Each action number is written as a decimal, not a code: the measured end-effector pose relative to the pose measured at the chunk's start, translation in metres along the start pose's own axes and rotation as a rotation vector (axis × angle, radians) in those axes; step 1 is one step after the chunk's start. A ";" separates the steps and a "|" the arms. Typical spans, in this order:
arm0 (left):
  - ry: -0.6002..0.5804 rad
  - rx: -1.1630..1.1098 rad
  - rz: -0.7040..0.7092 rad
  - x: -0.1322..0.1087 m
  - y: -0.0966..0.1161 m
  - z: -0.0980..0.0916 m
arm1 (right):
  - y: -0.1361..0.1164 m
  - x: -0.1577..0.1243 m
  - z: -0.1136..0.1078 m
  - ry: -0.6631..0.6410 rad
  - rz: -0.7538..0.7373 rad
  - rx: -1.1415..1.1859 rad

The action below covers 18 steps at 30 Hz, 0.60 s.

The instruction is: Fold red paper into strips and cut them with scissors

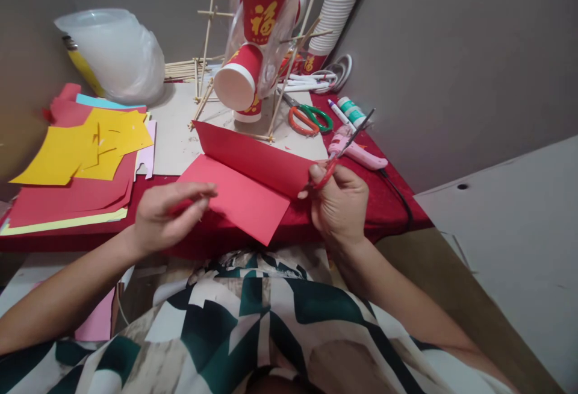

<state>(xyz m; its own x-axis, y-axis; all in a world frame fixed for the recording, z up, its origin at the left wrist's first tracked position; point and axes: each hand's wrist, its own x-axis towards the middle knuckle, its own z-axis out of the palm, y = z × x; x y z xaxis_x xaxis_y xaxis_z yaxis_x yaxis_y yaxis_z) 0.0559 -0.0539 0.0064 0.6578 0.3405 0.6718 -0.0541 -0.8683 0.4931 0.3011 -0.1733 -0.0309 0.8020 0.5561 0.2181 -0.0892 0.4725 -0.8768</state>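
A folded red paper sheet [244,186] lies at the near edge of the red-covered table [388,201]. My left hand [165,216] hovers at the sheet's left corner, fingers loosely bent, thumb and fingertips touching the paper. My right hand [338,201] is closed on red-handled scissors [345,150], whose blades point up and to the right, away from the sheet. The right thumb also rests against the sheet's right edge.
A stick-and-paper-cup structure [250,75] stands behind the sheet. Yellow and red paper sheets [85,165] pile at left, near a plastic bag [115,53]. Green-orange scissors [309,118], a glue stick [353,111], a pink glue gun [356,153] and stacked cups [336,8] sit right.
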 end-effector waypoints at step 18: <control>-0.092 -0.395 -0.951 0.055 -0.055 -0.015 | -0.026 0.000 -0.002 -0.185 -0.031 0.039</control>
<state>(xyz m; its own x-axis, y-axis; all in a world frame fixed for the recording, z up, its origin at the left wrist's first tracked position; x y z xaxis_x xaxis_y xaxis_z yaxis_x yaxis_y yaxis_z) 0.0839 0.0175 0.0246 0.6115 0.7809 -0.1275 0.2863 -0.0681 0.9557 0.3049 -0.1870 -0.0092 0.6826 0.6555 0.3230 -0.0918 0.5154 -0.8520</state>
